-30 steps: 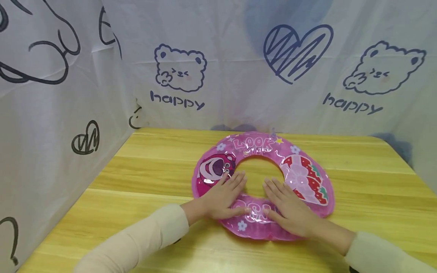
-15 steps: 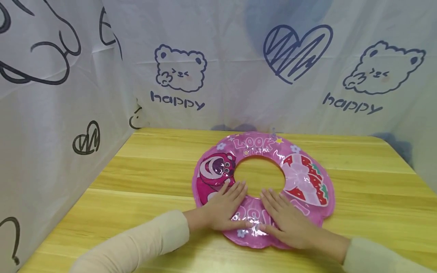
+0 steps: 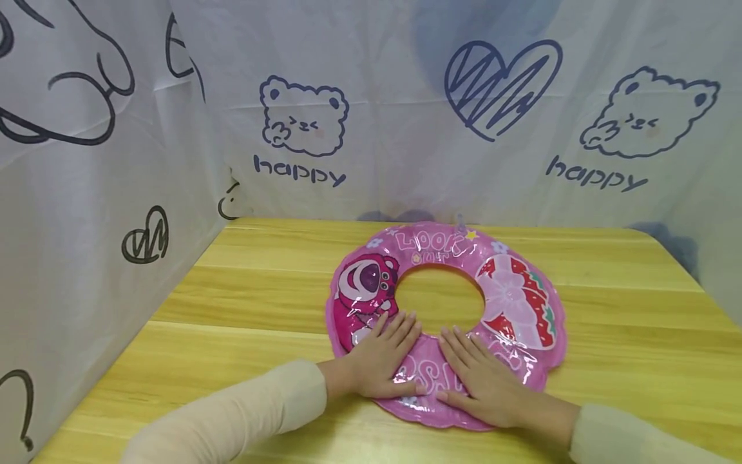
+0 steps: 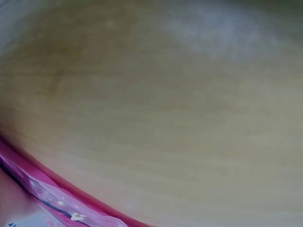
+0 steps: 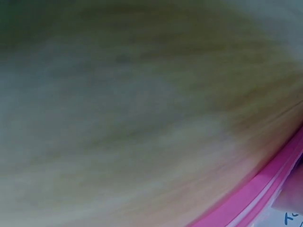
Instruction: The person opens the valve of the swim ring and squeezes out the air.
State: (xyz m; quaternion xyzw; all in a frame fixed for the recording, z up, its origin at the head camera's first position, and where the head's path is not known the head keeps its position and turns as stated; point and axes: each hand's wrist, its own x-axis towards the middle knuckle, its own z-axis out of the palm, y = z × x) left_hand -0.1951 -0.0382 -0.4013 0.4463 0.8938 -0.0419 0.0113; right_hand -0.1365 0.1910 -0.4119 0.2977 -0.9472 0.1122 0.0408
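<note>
A pink inflatable swim ring (image 3: 431, 241) lies flat on the table, printed with a bear, strawberries and white lettering. Its near edge looks wrinkled and partly soft. My left hand (image 3: 382, 359) rests on the ring's near left part, fingers straight and pointing away. Beside it, my right hand (image 3: 485, 380) lies on the near right part, fingers likewise extended. The two thumbs point at each other with a small gap between them. In the left wrist view the ring's edge (image 4: 71, 201) shows at the lower left; the right wrist view has its edge (image 5: 255, 191) at the lower right.
The wood-grain table (image 3: 243, 290) reaches back to a white cloth (image 3: 400, 142) printed with bears, hearts and the word "happy". Another cloth side (image 3: 69, 245) hangs along the left. A small clear valve (image 3: 460, 222) stands up at the ring's far edge.
Both hands have slid slightly toward the near edge, still flat on the ring. The ring's near part has spread toward me, and more of the bear print shows.
</note>
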